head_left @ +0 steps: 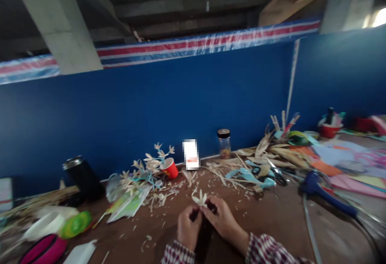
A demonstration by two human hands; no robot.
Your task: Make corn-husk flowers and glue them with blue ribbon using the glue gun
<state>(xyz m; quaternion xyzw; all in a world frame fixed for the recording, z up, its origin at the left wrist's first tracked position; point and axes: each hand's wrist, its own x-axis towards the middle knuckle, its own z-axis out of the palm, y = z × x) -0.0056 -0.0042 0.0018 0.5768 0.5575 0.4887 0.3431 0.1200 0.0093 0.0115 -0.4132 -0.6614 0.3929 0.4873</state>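
Note:
A small pale flower (200,198) with pointed petals, apparently made of dried husk, stands upright between my fingertips. My left hand (189,225) is closed, its thumb and fingers pinched at the flower's base. From the other side, the fingers of my right hand (222,218) pinch the same base, touching the left fingertips. The lower end of the flower is hidden by my fingers. Beyond the hands, pale scraps (188,176) litter the brown tabletop (163,236).
Husk flowers (152,161) lean by a red paper cup (170,169) at left. A lidded jar (224,145) stands near the blue partition (169,99). Scissors (276,171), dried husks (279,155) and a blue glue gun (327,195) lie right. A black flask (83,177) stands left.

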